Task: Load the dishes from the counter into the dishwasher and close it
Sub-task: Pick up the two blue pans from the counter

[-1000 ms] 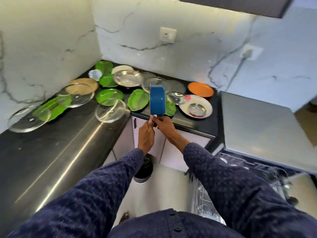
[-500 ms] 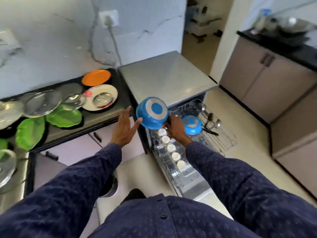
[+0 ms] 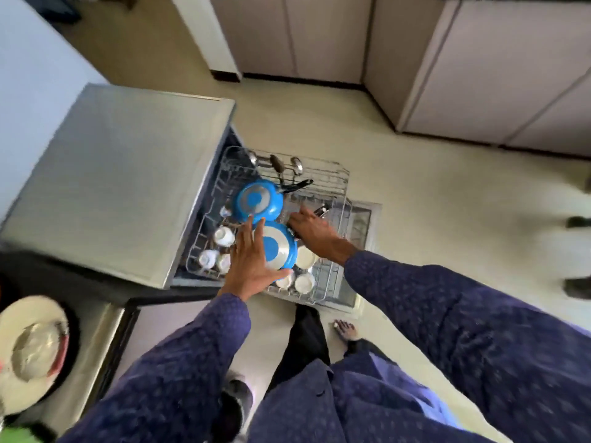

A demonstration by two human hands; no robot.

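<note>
The right hand grips the black handle of a blue pan, held upside down over the pulled-out rack. The left hand, fingers straight, presses flat against the pan's near side. A 2nd blue pan sits just behind it in the rack, with white cups alongside. A plate remains on the counter.

Pale cabinets line the cream floor at twelve o'clock; dark footwear sits at three o'clock.
</note>
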